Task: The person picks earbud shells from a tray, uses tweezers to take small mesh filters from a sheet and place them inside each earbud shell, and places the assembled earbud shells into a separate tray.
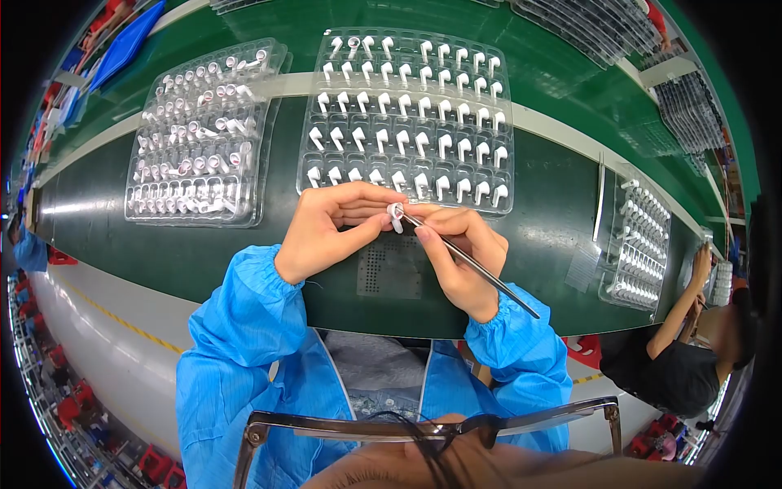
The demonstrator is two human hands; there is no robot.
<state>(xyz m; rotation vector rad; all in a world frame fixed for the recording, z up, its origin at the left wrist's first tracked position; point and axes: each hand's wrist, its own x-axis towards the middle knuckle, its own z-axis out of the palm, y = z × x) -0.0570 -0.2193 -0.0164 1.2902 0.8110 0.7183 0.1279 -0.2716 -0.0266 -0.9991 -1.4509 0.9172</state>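
Note:
My left hand point(338, 228) pinches a small white earbud-shaped piece point(396, 217) between thumb and fingers. Closed around a thin dark metal tool point(481, 270), my right hand point(460, 253) holds its tip against the white piece. Just beyond both hands lies a clear tray point(515, 155) with rows of similar white pieces. Below the hands, a flat perforated sheet point(389, 269) rests on the dark green work surface point(334, 306).
Another clear tray point(273, 106) with white parts lies at the left. A smaller filled tray point(639, 244) and a thin clear sheet point(582, 267) lie at the right. Stacked trays point(582, 28) stand at the far side. A co-worker point(668, 367) sits at the far right.

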